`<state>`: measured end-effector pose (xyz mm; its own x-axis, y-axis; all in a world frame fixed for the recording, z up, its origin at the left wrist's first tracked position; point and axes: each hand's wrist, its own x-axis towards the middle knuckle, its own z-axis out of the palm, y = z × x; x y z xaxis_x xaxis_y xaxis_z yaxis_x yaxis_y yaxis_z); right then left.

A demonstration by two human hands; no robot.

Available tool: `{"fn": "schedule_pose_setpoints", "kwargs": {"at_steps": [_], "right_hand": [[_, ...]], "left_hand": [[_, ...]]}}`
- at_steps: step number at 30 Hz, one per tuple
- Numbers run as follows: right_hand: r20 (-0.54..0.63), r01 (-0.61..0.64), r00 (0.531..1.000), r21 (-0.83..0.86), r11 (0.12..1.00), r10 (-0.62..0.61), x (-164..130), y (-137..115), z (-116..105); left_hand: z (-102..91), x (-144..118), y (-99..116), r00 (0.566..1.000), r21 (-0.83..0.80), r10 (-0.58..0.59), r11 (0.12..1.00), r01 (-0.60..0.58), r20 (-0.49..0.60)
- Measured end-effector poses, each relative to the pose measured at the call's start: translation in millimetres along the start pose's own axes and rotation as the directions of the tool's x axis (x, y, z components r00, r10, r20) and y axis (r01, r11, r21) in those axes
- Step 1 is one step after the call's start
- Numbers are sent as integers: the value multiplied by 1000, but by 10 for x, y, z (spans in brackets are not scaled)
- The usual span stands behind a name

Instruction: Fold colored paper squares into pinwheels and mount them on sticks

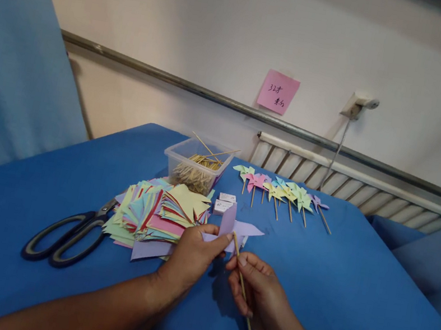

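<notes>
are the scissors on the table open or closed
Nearly closed: the scissors lie flat, the two handle loops side by side, blades tucked under the paper stack.

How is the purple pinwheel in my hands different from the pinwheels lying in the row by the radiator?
The purple pinwheel is held up off the cloth by the left hand, while the row of pinwheels lies flat on the blue cloth. Its stick is gripped by the right hand; theirs lie free. It is one colour; the row mixes several. All are paper on thin wooden sticks.

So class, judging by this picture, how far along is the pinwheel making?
Done: a row of finished pinwheels lies on the blue cloth. In hand: the left hand holds a purple pinwheel, the right hand its stick. Left: a pile of cut paper squares and a tub of sticks.
</notes>
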<state>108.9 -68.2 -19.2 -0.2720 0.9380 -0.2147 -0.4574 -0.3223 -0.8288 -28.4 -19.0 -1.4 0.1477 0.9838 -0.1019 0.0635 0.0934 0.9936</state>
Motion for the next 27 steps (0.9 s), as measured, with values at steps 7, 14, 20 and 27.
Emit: {"fn": "schedule_pose_setpoints", "kwargs": {"at_steps": [7,14,20,27], "right_hand": [[-1,-1,1000,4,1000,1,15,-8,-3],[-3,3,1000,-3,1000,-3,-11,-10,4],[-2,7,1000,-23,1000,-8,12,2,-20],[-22,8,1000,-47,999,-9,9,8,-10]], "left_hand": [[5,-11,-11,1000,6,4,1000,-4,5],[9,-1,-27,1000,24,20,1000,-19,-7],[17,-6,4,1000,47,6,999,-5,-8],[22,-12,33,1000,59,2,998,0,-28]]}}
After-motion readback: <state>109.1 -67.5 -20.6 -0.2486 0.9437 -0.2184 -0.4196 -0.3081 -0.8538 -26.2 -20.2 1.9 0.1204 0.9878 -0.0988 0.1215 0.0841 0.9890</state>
